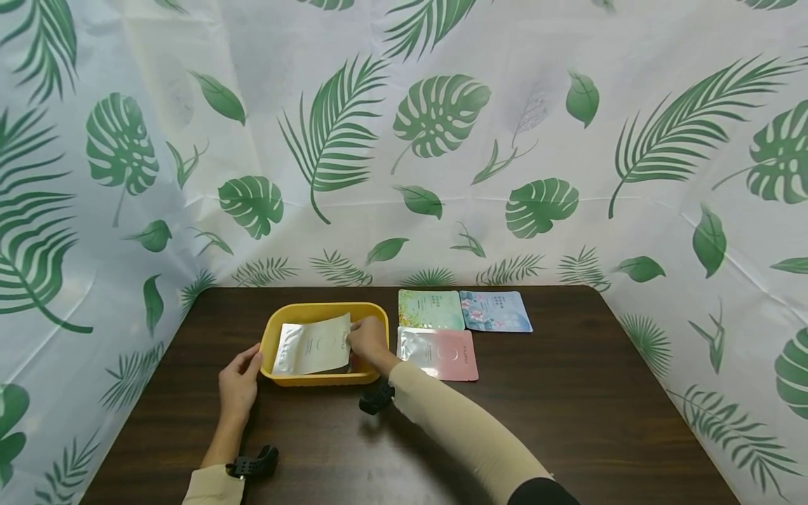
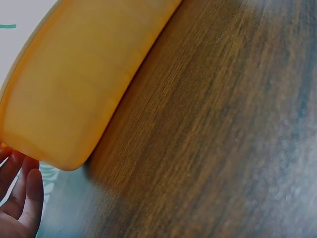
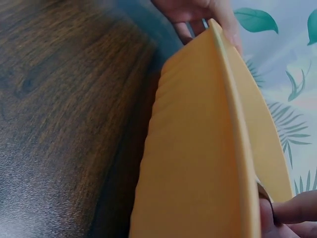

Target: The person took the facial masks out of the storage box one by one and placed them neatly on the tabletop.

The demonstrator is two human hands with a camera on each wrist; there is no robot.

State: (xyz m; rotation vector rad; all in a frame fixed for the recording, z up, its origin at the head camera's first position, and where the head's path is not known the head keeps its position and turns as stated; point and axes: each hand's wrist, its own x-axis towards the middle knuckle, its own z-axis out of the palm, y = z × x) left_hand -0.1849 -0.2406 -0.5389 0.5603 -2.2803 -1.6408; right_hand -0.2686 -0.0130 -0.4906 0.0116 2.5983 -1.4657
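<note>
A yellow plastic basket stands on the table with sheet mask packets inside. The left hand holds the basket's left end at the rim; in the right wrist view, the left hand's fingers lie on both sides of that rim. Reaching in over the right side, the right hand pinches the right edge of a cream and silver sheet mask packet, which lies tilted in the basket. Under it, a darker item is mostly hidden. The right wrist view shows the right hand just behind the basket's rim, the packet's edge between thumb and finger.
On the brown wooden table, right of the basket, lie a green packet, a blue packet and a pink and silver packet. A leaf-printed white cloth hangs behind and along the sides.
</note>
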